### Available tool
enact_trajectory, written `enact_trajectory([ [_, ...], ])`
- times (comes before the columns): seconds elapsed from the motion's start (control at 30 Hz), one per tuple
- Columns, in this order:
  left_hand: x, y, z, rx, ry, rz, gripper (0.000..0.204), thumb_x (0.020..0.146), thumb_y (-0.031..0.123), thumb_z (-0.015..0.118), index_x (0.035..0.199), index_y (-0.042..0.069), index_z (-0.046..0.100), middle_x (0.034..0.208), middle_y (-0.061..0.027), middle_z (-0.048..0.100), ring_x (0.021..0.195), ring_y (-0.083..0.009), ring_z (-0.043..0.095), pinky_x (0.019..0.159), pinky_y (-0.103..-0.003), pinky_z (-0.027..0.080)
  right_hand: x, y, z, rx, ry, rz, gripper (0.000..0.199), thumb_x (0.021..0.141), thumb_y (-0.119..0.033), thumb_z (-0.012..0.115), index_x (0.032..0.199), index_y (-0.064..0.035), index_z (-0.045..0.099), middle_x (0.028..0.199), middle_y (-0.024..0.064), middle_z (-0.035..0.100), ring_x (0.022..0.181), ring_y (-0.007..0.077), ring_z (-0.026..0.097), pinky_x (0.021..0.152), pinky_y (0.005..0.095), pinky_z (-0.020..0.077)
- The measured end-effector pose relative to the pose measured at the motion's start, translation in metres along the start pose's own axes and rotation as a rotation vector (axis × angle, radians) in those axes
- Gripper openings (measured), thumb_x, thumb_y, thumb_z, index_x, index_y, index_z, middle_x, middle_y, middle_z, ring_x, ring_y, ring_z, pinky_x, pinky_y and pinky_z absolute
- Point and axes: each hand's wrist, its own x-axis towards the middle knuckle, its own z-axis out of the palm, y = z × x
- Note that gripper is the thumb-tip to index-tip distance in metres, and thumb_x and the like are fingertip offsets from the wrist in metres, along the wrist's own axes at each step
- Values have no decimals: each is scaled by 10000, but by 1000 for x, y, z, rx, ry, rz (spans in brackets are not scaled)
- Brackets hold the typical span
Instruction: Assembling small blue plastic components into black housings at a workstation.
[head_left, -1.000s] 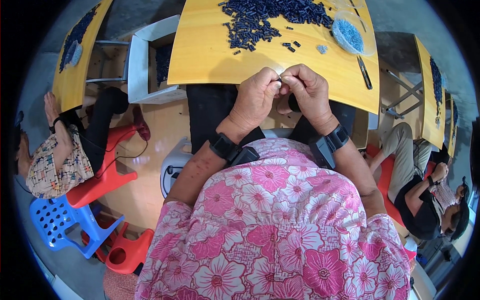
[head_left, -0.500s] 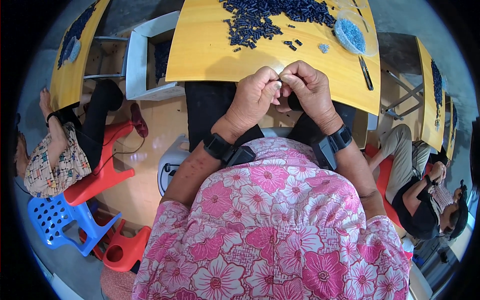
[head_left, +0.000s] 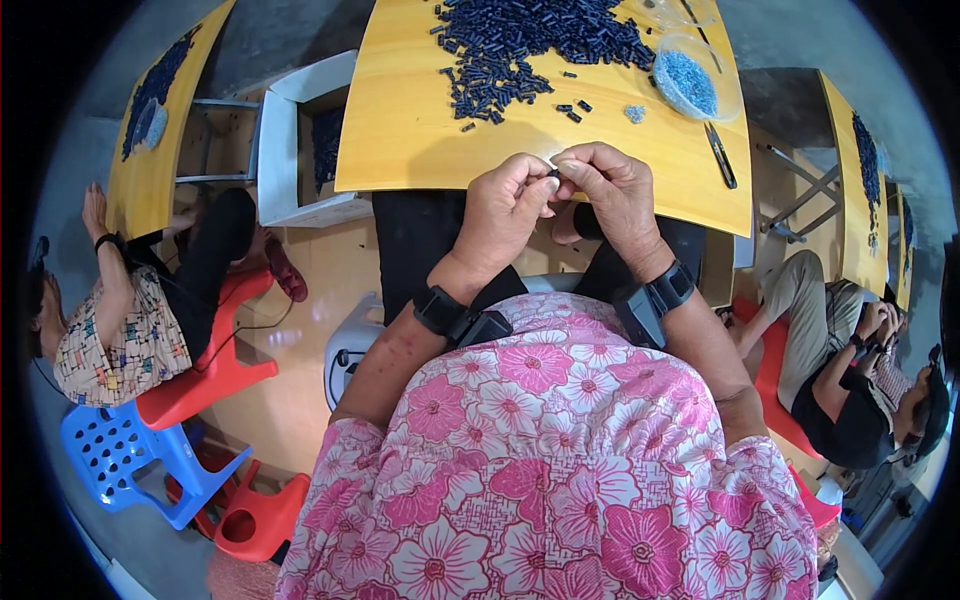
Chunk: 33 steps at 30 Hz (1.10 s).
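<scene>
My left hand and my right hand meet just over the near edge of the yellow table. Both are closed in a pinch, fingertips touching around a tiny dark piece, mostly covered by the fingers. It looks like the short black cylindrical parts heaped in a pile beyond my hands. A few loose black parts lie nearer. On the right stands a clear plastic bowl of small translucent bluish bits, and a little heap of such bits sits beside it.
Dark-handled tweezers or snips lie at the table's right edge. An open white box stands left of the table. A person sits at the left, another at the right. A blue stool is behind on the left.
The view has shifted slightly, so the table sits lower and a little left. Both hands keep their pinch together at nearly the same place.
</scene>
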Motion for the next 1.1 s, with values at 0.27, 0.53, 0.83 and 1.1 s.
enact_trajectory([
  [0.27, -3, 8, -2, 70, -29, -24, 107, 967, 72, 580, 1009, -20, 614, 872, -45, 675, 747, -74, 629, 698, -223, 532, -1, 1, -4, 130, 24, 64, 89, 918, -49, 636, 961, 15, 682, 778, 30, 668, 689, 87, 617, 668, 230, 518],
  [0.53, -2, 9, 0, 84, 19, 108, 58, 921, 38, 611, 964, 3, 629, 800, -55, 691, 719, -102, 662, 656, -239, 534, -5, -5, -4, 99, -37, 4, 101, 924, -47, 621, 972, 22, 677, 809, 40, 666, 740, 91, 613, 700, 238, 517],
  [0.83, -4, 6, -1, 161, 52, 152, 46, 884, 37, 655, 925, 19, 646, 758, -60, 676, 680, -108, 632, 630, -254, 505, -8, -3, -6, 122, -64, 3, 103, 928, -40, 613, 981, 20, 677, 817, 45, 672, 752, 96, 620, 724, 249, 524],
  [1.1, -5, 10, -3, 207, -5, 127, 47, 935, 20, 600, 961, -16, 618, 844, -64, 708, 783, -93, 657, 719, -237, 540, -9, 0, -5, 167, -51, 67, 103, 938, -54, 603, 966, 11, 679, 802, 41, 674, 749, 95, 625, 719, 241, 522],
])
